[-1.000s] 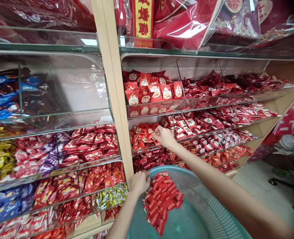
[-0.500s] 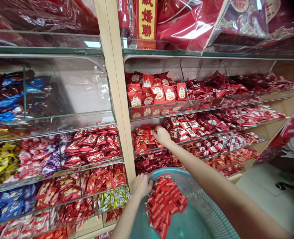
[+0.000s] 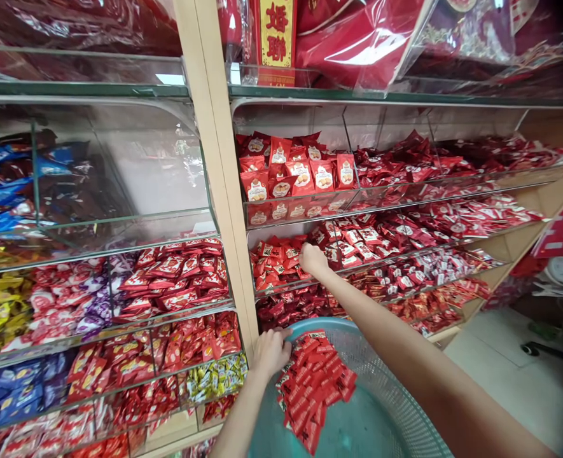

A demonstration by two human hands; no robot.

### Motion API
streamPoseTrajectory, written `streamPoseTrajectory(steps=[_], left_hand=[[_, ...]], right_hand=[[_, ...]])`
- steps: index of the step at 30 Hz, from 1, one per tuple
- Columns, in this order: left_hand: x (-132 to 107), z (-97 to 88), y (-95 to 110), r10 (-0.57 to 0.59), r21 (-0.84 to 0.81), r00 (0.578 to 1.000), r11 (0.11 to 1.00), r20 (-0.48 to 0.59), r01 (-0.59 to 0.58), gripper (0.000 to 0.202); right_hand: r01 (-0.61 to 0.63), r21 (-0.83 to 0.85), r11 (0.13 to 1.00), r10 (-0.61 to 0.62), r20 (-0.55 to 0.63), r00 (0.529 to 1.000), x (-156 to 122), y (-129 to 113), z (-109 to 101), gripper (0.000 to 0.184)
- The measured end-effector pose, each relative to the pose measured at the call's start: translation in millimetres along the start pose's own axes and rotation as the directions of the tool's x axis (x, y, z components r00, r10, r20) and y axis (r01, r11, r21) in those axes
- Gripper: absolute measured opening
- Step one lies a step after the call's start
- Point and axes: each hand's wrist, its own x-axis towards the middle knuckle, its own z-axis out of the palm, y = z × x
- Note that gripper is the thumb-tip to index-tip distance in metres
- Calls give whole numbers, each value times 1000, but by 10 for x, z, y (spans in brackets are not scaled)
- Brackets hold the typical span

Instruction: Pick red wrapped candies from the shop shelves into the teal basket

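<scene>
My left hand (image 3: 270,353) is closed over the near-left rim of a teal plastic basket (image 3: 408,375) with slotted sides. Inside the basket lies a heap of small red candy packets (image 3: 315,385). My right hand (image 3: 313,261) reaches into a shelf compartment at the edge of a pile of red packets with dark lettering on pale patches (image 3: 277,257). Its fingers are curled, and their tips are hidden, so anything between them cannot be made out.
Glass-fronted shelves hold red cookie packets (image 3: 300,178), yellow wrapped candies (image 3: 2,312) and blue packets (image 3: 14,391). A wooden upright (image 3: 224,165) divides the shelving. Clear-wrapped red goods (image 3: 348,54) fill the top. Tiled floor (image 3: 486,356) shows at right.
My right hand has shifted slightly right at the pile and its fingers are more curled. The left hand stays on the basket rim. The view has moved slightly.
</scene>
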Motion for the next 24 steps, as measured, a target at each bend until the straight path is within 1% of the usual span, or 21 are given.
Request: streamPoseTrajectory(steps=[4, 7, 13, 16, 19, 21, 23, 24], left_hand=[[0, 0, 5, 5, 0, 1000, 1000, -3, -5, 38], [-11, -21, 25, -6, 7, 1000, 1000, 1, 6, 38], [-23, -54, 45, -4, 11, 1000, 1000, 6, 3, 38], [-14, -47, 33, 10, -1, 1000, 1000, 10, -10, 39], [-10, -44, 30, 5, -9, 1000, 1000, 27, -5, 39], [-11, -49, 39, -8, -12, 999, 1000, 34, 9, 39], [-13, -59, 51, -17, -13, 999, 1000, 43, 18, 39], [-14, -62, 57, -19, -12, 999, 1000, 46, 20, 39]], right_hand=[[-12, 78, 997, 13, -14, 1000, 80, 80, 47, 23], [-4, 127, 992, 11, -53, 999, 77, 90, 25, 25], [60, 169, 984, -32, -165, 986, -128, 59, -169, 32], [151, 202, 968, -103, -228, 968, -235, 100, -240, 31], [267, 301, 916, -170, -314, 934, -298, 173, -261, 30], [301, 400, 866, -164, -340, 926, -331, 217, -264, 29], [314, 523, 792, -140, -345, 928, -379, 242, -276, 27], [323, 593, 737, -128, -348, 929, -416, 247, -287, 26]])
